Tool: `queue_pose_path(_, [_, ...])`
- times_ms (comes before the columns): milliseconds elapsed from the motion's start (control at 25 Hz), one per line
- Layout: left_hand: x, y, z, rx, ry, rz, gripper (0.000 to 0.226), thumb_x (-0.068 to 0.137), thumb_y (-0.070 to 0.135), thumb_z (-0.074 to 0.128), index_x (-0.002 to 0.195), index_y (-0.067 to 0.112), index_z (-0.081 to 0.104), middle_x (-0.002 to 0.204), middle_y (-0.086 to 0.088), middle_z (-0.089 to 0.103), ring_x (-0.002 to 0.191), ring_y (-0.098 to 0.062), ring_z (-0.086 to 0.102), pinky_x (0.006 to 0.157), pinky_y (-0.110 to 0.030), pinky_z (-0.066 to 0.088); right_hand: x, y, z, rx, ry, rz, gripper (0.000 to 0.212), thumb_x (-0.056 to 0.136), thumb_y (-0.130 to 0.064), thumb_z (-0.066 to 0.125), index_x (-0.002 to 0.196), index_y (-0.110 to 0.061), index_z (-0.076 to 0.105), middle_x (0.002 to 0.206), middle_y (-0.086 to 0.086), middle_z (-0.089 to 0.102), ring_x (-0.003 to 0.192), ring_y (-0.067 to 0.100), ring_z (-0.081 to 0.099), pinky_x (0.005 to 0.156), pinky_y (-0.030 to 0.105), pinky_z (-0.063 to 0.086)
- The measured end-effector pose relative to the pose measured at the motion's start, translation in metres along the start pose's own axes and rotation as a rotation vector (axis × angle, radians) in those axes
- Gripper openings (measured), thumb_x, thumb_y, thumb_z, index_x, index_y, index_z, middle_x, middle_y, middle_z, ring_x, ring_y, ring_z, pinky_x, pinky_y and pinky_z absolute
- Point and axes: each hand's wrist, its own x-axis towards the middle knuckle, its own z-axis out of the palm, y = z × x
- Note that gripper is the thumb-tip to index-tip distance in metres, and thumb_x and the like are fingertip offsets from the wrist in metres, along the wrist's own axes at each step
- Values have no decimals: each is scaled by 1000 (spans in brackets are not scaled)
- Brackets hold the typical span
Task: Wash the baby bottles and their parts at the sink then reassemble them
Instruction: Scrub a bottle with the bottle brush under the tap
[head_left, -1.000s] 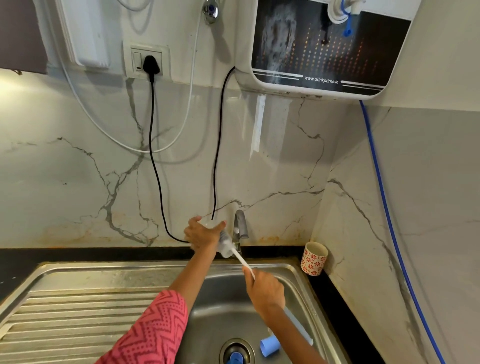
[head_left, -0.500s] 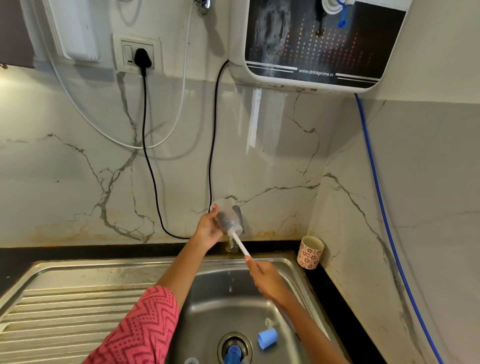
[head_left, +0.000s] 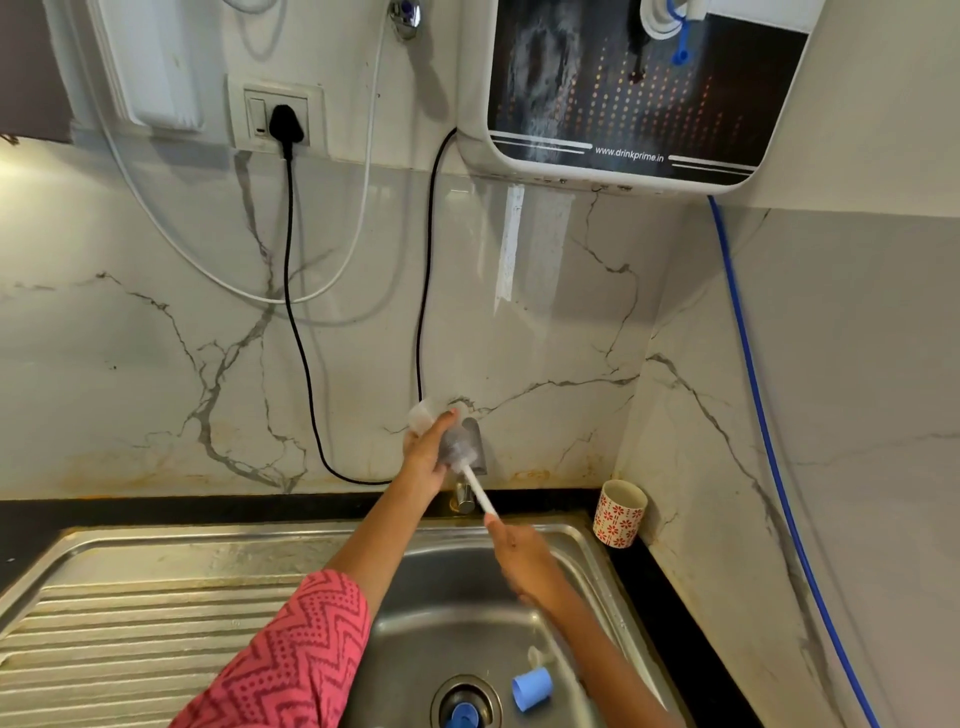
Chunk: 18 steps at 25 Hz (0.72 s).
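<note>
- Left hand (head_left: 427, 457) wraps the clear baby bottle (head_left: 441, 439), fingers curled round its body, held up in front of the tap (head_left: 470, 470) over the back of the sink (head_left: 592, 551).
- Bottle tilted, mouth facing down-right toward the other hand; probably so the brush can go straight in and water drains into the basin.
- Right hand (head_left: 519, 553) grips the white handle of the bottle brush (head_left: 475, 486), fingers closed round it; bristle end sits inside the bottle. Hand is motion-blurred, so exact finger layout unclear.
- Step looks like scrubbing the bottle interior; washing stage, reassembly not started.
- Blue cap (head_left: 531, 688) lies on its side on the sink floor, just right of the drain (head_left: 466, 701); likely parked there waiting its turn.
- Another blue part (head_left: 464, 716) sits in the drain, cut off by the frame edge; can't tell what it is.
- Pale item just above the blue cap, maybe a teat; too faint to say.
- Can't tell if the tap is running; spout mostly hidden behind bottle and hand.
- Bottle base blurred against the marble wall, outline hard to trace.
- Patterned cup (head_left: 621, 519) stands on the dark surface at the corner, right of the sink, well apart from the hands.
- Right forearm leaves the frame at the bottom.
</note>
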Motion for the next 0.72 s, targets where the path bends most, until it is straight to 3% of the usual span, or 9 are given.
queue_pose_path(40, [2, 2, -5, -54, 23, 30, 60, 78, 17, 72, 130, 3, 44, 99, -7, 57, 86, -20, 59, 67, -32, 52, -4, -1, 3, 207, -113, 71, 42, 97, -52, 37, 77, -18, 54, 58, -4, 48, 43, 8, 42, 42, 24, 32])
queue_pose_path(120, [4, 3, -13, -99, 54, 56, 62, 80, 20, 71, 132, 7, 40, 109, -9, 55, 98, -23, 57, 78, -34, 50, -7, 2, 4, 297, -192, 69, 40, 96, -51, 39, 72, -21, 47, 52, -7, 39, 38, 5, 31, 37, 19, 26])
queue_pose_path(200, [6, 0, -19, -71, 80, 34, 65, 80, 25, 70, 134, 7, 39, 118, -11, 53, 107, -25, 55, 89, -37, 48, -4, 10, 3, 100, -108, -31, 40, 97, -51, 37, 72, -22, 49, 56, -7, 41, 43, 4, 35, 42, 22, 31])
queue_pose_path(240, [7, -3, -23, -66, 118, 22, 65, 81, 28, 70, 135, 7, 39, 119, -11, 53, 106, -25, 55, 91, -37, 47, -3, 15, 1, -118, -34, -95, 42, 97, -52, 33, 73, -23, 51, 60, -7, 45, 48, 4, 41, 48, 24, 36])
queue_pose_path(360, [13, 4, -35, -83, 245, 48, 66, 81, 34, 69, 135, 8, 40, 115, -12, 53, 96, -24, 57, 84, -35, 48, -5, 22, -9, -748, 207, -173, 49, 101, -49, 22, 100, -19, 61, 82, -2, 59, 78, 11, 62, 63, 21, 43])
queue_pose_path(440, [16, 10, -36, -72, 242, 46, 67, 82, 36, 68, 135, 9, 39, 118, -13, 53, 94, -23, 57, 83, -37, 49, -7, 25, -15, -827, 236, -181, 51, 101, -48, 20, 109, -18, 60, 82, -2, 58, 81, 14, 62, 64, 21, 42])
queue_pose_path(520, [16, 12, -32, -69, 234, 46, 68, 82, 36, 67, 137, 9, 37, 123, -13, 52, 101, -25, 56, 87, -36, 48, -5, 26, -15, -840, 190, -192, 51, 101, -48, 19, 111, -18, 59, 71, -6, 47, 72, 13, 52, 57, 17, 36])
queue_pose_path(600, [16, 10, -31, -80, 246, 38, 69, 82, 36, 68, 138, 9, 37, 128, -14, 51, 108, -27, 56, 90, -35, 48, -6, 27, -12, -846, 208, -223, 55, 100, -50, 16, 110, -19, 59, 74, -6, 46, 70, 10, 48, 50, 15, 29])
queue_pose_path(720, [16, 6, -33, -120, 312, 20, 72, 81, 38, 68, 138, 9, 34, 131, -15, 49, 115, -29, 53, 101, -40, 45, -2, 31, -6, -797, 238, -235, 87, 78, -61, -13, 105, -22, 59, 75, -8, 50, 59, 5, 46, 45, 13, 26])
